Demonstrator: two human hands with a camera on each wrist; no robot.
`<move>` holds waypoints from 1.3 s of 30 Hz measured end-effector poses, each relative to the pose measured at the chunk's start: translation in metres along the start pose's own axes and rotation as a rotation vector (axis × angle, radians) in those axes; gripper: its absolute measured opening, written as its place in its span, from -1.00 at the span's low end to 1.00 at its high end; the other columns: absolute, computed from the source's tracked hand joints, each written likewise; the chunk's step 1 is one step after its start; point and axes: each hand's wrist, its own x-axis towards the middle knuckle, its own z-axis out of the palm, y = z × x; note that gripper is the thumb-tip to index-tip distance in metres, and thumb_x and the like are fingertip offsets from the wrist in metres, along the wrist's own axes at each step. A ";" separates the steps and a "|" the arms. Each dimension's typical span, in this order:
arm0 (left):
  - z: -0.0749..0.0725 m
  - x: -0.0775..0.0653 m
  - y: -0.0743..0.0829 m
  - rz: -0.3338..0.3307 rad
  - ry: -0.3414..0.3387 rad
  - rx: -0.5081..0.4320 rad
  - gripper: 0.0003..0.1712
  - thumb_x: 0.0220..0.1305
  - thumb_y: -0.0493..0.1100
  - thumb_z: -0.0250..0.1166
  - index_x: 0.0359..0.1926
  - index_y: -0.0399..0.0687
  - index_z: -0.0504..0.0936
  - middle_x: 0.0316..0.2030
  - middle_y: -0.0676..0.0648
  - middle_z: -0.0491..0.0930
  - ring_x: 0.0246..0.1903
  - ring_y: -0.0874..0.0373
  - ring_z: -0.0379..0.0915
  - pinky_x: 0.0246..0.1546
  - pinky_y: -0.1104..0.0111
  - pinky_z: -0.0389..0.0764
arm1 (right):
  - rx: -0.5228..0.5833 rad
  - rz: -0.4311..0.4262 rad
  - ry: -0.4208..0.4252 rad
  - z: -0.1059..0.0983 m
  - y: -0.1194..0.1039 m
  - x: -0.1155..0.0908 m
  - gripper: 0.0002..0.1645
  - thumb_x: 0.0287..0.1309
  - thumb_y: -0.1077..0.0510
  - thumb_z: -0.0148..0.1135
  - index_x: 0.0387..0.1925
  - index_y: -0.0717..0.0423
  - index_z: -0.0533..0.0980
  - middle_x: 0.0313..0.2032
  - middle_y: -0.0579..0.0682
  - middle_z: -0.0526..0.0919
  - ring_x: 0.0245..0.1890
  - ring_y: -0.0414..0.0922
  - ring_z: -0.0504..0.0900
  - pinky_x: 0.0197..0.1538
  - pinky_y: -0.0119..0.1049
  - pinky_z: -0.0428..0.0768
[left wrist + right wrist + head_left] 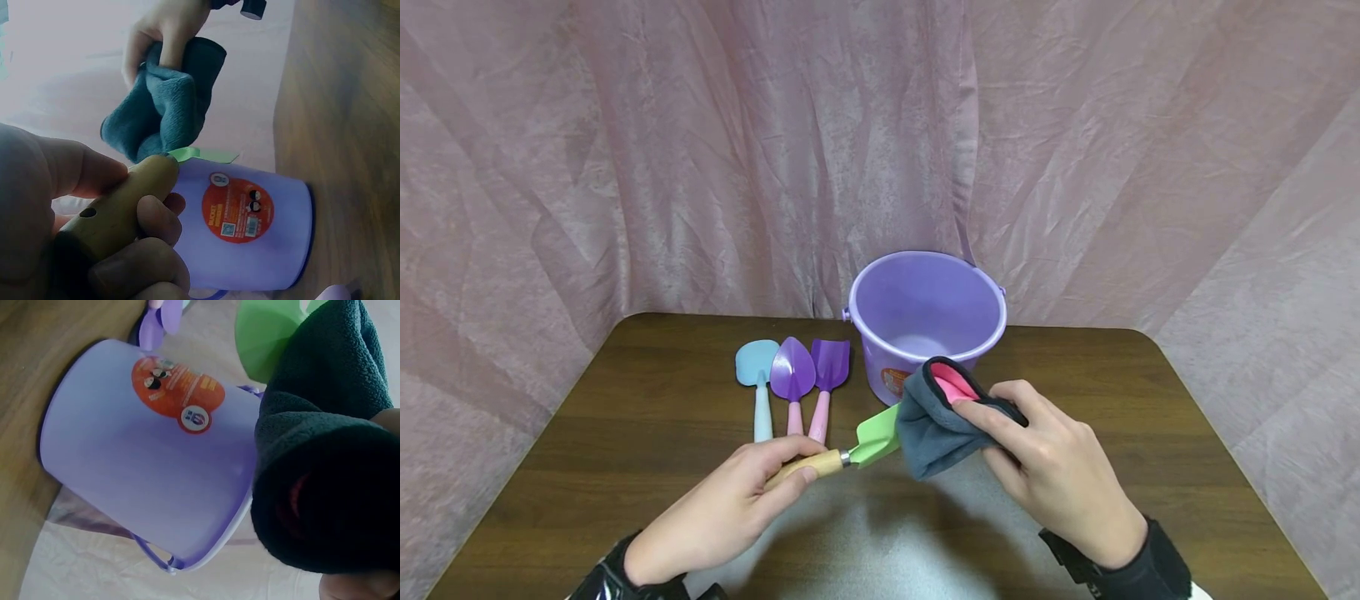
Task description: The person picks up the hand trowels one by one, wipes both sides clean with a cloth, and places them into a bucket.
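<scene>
My left hand (737,504) grips the wooden handle (808,468) of a small hand trowel with a light green blade (876,437). In my right hand (1060,467) is a bunched dark grey-blue cloth (934,433) with a pink underside, pinched by the fingers and thumb. The cloth wraps over the far end of the green blade, hiding its tip. Both are held above the table in front of a purple bucket (886,354). The right wrist view shows part of the green blade (265,340) emerging beside the cloth (319,375).
Left of the bucket, a light blue flat spade (757,363), a purple pointed trowel (792,371) and a purple square shovel (831,363) lie side by side on the wooden table (647,400). A pink curtain (775,150) hangs behind the table.
</scene>
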 end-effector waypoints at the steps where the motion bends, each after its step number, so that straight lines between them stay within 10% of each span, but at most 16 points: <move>1: 0.001 0.000 0.000 0.001 -0.001 0.001 -0.77 0.66 -0.13 0.16 0.17 0.10 0.66 -0.38 0.22 0.42 -0.42 0.38 0.32 -0.39 0.41 0.47 | 0.003 -0.002 0.003 0.001 -0.001 0.000 -0.49 0.29 0.19 -0.04 0.07 -0.08 0.75 -0.13 0.04 0.63 -0.49 -0.15 0.48 -0.66 -0.32 0.36; 23: 0.009 0.001 0.002 -0.048 -0.041 -0.026 -0.80 0.69 -0.05 0.12 0.11 0.10 0.64 -0.50 0.25 0.27 -0.53 0.41 0.18 -0.54 0.48 0.31 | 0.115 -0.082 0.033 0.011 -0.021 0.004 -0.55 0.55 0.14 -0.07 0.13 -0.03 0.73 -0.12 0.05 0.64 -0.33 -0.09 0.61 -0.60 -0.40 0.44; 39: 0.006 0.000 0.001 -0.024 -0.017 -0.007 -0.77 0.68 -0.09 0.12 0.16 0.09 0.64 -0.47 0.25 0.31 -0.51 0.42 0.22 -0.53 0.47 0.37 | 0.033 -0.008 0.039 0.010 -0.012 0.000 -0.52 0.37 0.20 -0.04 0.10 -0.03 0.74 -0.11 0.06 0.63 -0.43 -0.11 0.56 -0.63 -0.29 0.42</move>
